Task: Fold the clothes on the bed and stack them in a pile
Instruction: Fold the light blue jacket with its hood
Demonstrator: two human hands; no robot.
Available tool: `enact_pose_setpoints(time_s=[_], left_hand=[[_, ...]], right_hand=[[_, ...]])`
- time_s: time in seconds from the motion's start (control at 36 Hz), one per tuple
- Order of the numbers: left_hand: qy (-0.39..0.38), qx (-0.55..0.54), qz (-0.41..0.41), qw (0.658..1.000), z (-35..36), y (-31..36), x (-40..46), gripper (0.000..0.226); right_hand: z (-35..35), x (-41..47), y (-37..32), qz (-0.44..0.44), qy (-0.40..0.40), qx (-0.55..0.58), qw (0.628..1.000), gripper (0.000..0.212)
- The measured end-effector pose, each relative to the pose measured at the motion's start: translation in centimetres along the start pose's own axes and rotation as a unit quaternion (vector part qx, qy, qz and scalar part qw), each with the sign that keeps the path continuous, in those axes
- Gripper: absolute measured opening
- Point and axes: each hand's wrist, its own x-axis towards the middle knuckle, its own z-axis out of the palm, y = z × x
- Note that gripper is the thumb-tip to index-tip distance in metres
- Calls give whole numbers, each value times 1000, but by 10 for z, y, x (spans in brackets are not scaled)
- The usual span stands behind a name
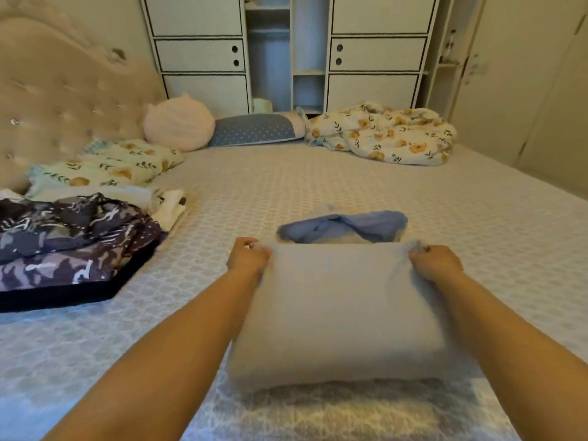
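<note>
Now the left hand (248,257) and right hand (436,264) each grip a far corner of the grey garment (340,310), probably lifted off the bed (254,186).

We see open bed (318,183) stretching ahead and to the right. On our left the dark patterned pile (73,243) and floral pillow (111,165) block passage. Just beyond the held grey cloth (337,310), a blue garment (343,227) lies in the way; the crumpled floral blanket (381,135) fills the far right corner.

Dim, warm indoor light, no glare. Soft shadow under grey folded cloth (337,313). Wide-angle bending at edges; near forearms slightly blurred.
</note>
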Motion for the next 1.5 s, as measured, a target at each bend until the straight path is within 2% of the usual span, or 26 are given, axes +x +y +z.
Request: enact_pose_setpoints(time_s=[0.08, 0.19, 0.25, 0.47, 0.58, 0.64, 0.69, 0.75, 0.83, 0.92, 0.97, 1.03, 1.11, 1.17, 1.25, 1.33, 1.36, 1.42, 1.44, 1.5], left_hand=[[54, 38, 2, 998, 17, -21, 9, 14], [57, 171, 85, 980, 39, -52, 17, 24], [64, 193, 106, 973, 50, -64, 21, 27], [56, 178, 58, 981, 59, -74, 38, 34], [37, 178, 21, 983, 48, -72, 31, 38], [33, 226, 6, 974, 43, -70, 27, 46], [43, 326, -17, 944, 40, -68, 21, 59], [41, 351, -57, 934, 38, -66, 12, 68], [15, 311, -95, 946, 35, -62, 5, 67], [5, 229, -93, 969, 30, -56, 5, 51], [14, 115, -78, 990, 29, -49, 5, 33], [35, 45, -42, 997, 28, -40, 8, 20], [32, 15, -5, 999, 22, -42, 9, 19], [6, 23, -28, 999, 18, -53, 10, 22], [-37, 106, -63, 992, 17, -62, 13, 27], [-12, 184, -29, 982, 18, -52, 11, 20], [-2, 209, -13, 978, 19, -49, 10, 20], [18, 297, 55, 953, 24, -43, 12, 41], [22, 337, 97, 936, 29, -37, 11, 51], [1, 392, 180, 902, 45, -24, 7, 51]], right_hand=[[19, 12, 9, -32, 26, -22, 999, 48], [51, 19, 33, -30, 69, -63, 995, 39], [69, 21, 44, -19, 93, -58, 994, 42], [86, 44, 48, -6, 98, -96, 991, 41], [78, 37, 50, -5, 61, -96, 994, 46], [72, 32, 48, 17, 49, -107, 993, 49], [67, 27, 42, 38, 40, -119, 991, 49], [64, 22, 36, 61, 24, -102, 993, 47], [61, 18, 30, 71, 5, -69, 995, 45], [54, 16, 31, 34, 11, -42, 998, 40], [48, 17, 28, 0, 46, -23, 999, 35], [40, 18, 22, -23, 93, -4, 995, 32], [36, 18, 22, -45, 123, 3, 991, 28], [43, 14, 31, -47, 105, -13, 993, 25], [51, 11, 39, -28, 51, -39, 998, 29], [44, 14, 32, -33, 16, -87, 996, 31], [41, 13, 28, -35, 20, -112, 993, 30], [39, 11, 18, -53, 70, -172, 981, 28], [39, 9, 11, -76, 102, -199, 972, 29], [46, 5, 1, -155, 142, -202, 956, 33]])
